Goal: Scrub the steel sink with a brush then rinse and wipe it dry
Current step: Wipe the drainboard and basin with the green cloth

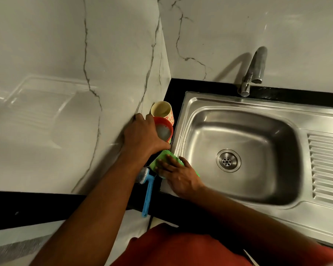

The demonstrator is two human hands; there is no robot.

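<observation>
The steel sink (190, 116) fills the right half of the view, its basin bare around the round drain (228, 160). My left hand (140, 134) grips a red cup (166, 127) of cloudy liquid on the black counter strip left of the sink. My right hand (178, 172) rests with straight fingers on a green cloth (162, 157) lying over the sink's left rim. A blue-handled brush (148, 191) lies on the counter just in front of the cloth, touched by neither hand.
A cream cup with a red pattern (161, 110) stands behind the red cup, against the marble wall (65, 93). The chrome tap (253, 72) rises at the back of the sink. A ribbed drainboard (327, 166) is at the right.
</observation>
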